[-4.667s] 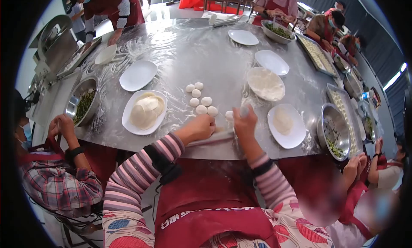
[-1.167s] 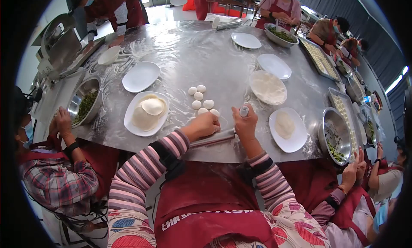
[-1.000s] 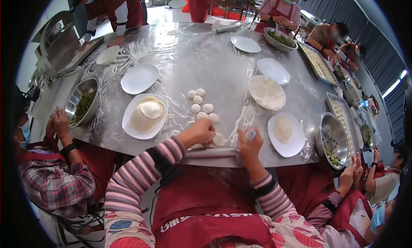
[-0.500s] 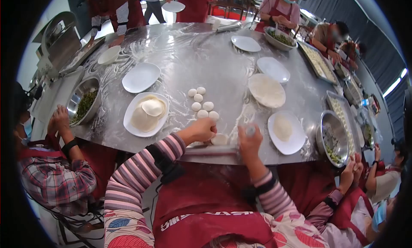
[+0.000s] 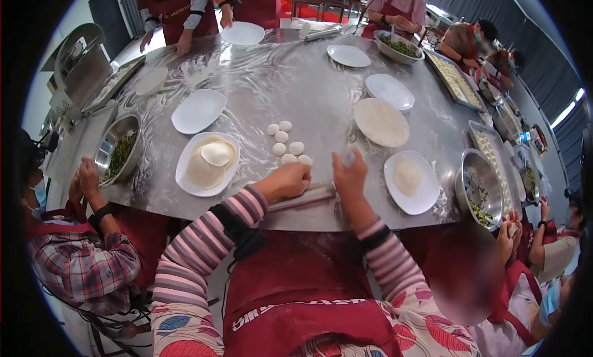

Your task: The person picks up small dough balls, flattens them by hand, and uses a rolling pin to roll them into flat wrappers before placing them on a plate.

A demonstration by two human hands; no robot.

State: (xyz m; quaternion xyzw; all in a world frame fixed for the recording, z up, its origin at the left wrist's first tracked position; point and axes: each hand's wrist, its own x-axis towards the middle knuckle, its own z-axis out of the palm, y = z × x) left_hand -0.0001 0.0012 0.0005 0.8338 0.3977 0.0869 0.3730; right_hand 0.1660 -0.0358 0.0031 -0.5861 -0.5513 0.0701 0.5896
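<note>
Floured steel bench (image 5: pixel 278 85), people (image 5: pixel 401 11) around, curtain (image 5: pixel 550 54) far beyond pin (image 5: pixel 302 201) | dough balls (image 5: pixel 279 149) just past pin | right hand (image 5: pixel 350 174): fingers clamped on pin's end | left hand (image 5: pixel 288 181): curled beside pin, finger grip unclear

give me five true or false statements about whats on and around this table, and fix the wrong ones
1. The right hand is gripping the rolling pin. True.
2. The stacked dough rounds are in a steel bowl. False: they lie on a white plate to the left of the hands.
3. Several small dough balls sit on the tabletop beyond the left hand. True.
4. The metal bowl at the right of the table is full to the brim. False: it holds only a little chopped green filling, with much of its inner wall bare.
5. The sleeves on the working forearms are striped. True.
</note>
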